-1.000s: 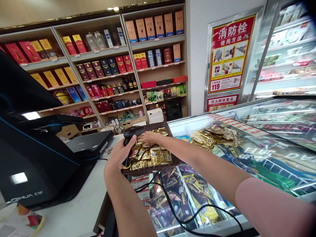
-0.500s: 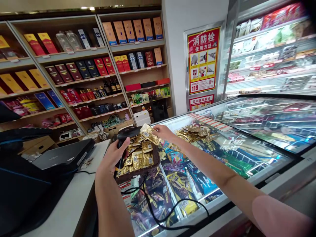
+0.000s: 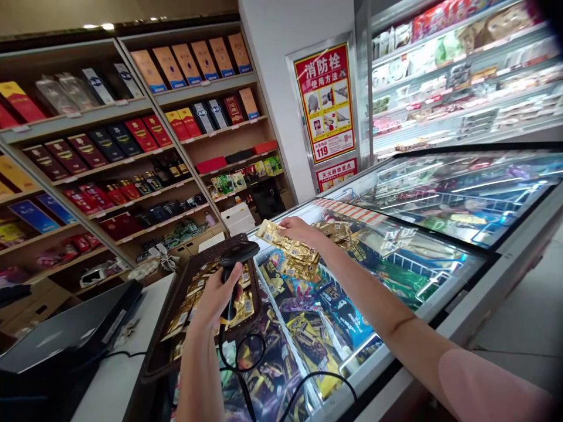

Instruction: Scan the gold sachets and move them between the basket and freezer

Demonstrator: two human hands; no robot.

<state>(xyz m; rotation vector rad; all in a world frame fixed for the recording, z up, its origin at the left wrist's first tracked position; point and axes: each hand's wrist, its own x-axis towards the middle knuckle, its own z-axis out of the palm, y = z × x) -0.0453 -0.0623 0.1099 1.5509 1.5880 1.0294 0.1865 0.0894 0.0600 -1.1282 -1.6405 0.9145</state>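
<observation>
Low in the frame, right of the bottom centre, a black cable (image 3: 303, 380) loops over the glass of a chest freezer (image 3: 444, 293). Bagged goods in yellow, blue and purple wrappers (image 3: 310, 340) show beneath it. At the bottom left a white desk (image 3: 109, 375) carries a flat black device (image 3: 65, 331) with a lid-like top. Between the desk and the freezer's middle, left of centre, sits a dark brown woven basket (image 3: 153, 358), its long side slanting across the picture, with gold sachets (image 3: 244, 306) lying inside; I can't tell what bears its weight.

Over that basket the person's left hand (image 3: 219, 296) is wrapped around the handle of a black scanner (image 3: 240, 252), thumb up along the grip. Just right of the frame's centre the right hand (image 3: 302, 230) pinches a bunch of shiny gold packets (image 3: 288, 245), which hang down over the freezer, clear of the basket. Right behind that hand, a heap of similar packets (image 3: 341, 233) lies on the freezer top, partly hidden by the wrist.

Farther off, wooden shelves (image 3: 152, 105) fill the upper left with boxes and bottles. A red and yellow poster (image 3: 325, 102) hangs at upper centre-right, and a lit display case (image 3: 457, 76) takes the upper right.
</observation>
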